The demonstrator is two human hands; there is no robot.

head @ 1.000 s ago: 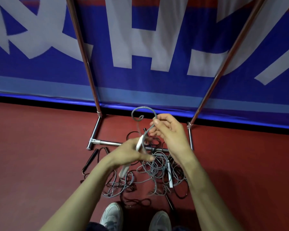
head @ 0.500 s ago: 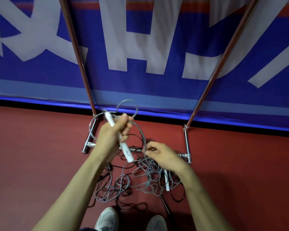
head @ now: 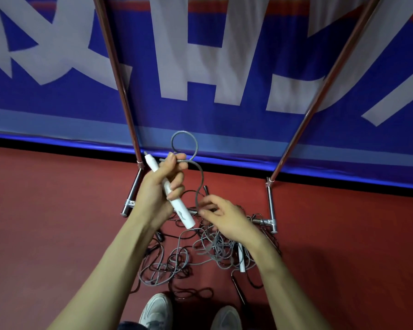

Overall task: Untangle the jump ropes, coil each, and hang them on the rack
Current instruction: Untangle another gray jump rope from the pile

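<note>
Left hand [head: 156,191] grips white handle [head: 183,211] high (grey rope [head: 202,177] clears pile [head: 216,252]); right hand [head: 227,219] pinches rope, likely to pull free

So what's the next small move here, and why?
Probably the right hand lifts its pinched grey rope up to the left hand as another coil: that hand holds the white handle and one loop, the rest lies tangled below.
</note>
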